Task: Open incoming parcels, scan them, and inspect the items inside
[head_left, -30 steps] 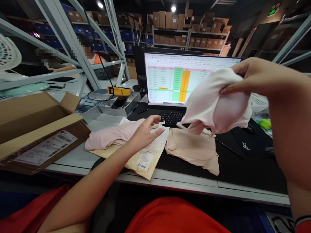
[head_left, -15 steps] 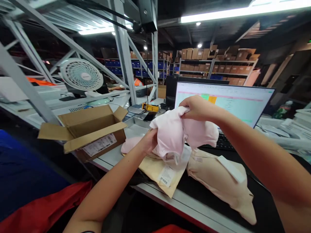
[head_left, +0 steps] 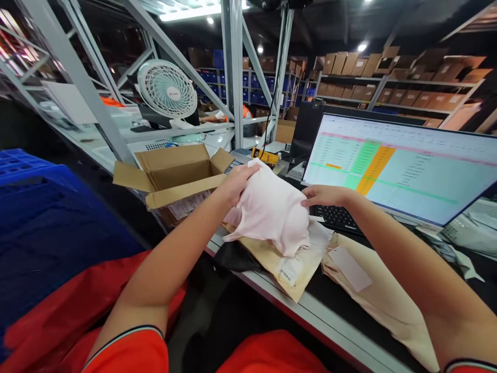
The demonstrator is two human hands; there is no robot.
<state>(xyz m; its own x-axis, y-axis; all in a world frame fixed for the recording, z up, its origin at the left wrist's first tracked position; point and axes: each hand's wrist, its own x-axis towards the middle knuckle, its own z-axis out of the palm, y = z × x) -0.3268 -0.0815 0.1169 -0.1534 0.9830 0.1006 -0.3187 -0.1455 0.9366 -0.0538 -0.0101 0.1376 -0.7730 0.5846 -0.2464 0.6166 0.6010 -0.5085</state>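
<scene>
A pale pink garment is held up between both hands above the desk edge. My left hand grips its upper left corner with closed fingers. My right hand pinches its right edge. Under the garment lies a tan mailer bag with a barcode label. To the right of it a beige garment with a white tag lies flat on the black desk mat.
An open cardboard box stands left of my hands. A monitor with a spreadsheet and a keyboard are behind. A white fan sits on the rack. A blue crate is at far left. Another person in orange is behind the rack.
The view has swung left. The pink garment came down from in front of the monitor toward the box side, and my left hand has taken hold of it alongside my right.
</scene>
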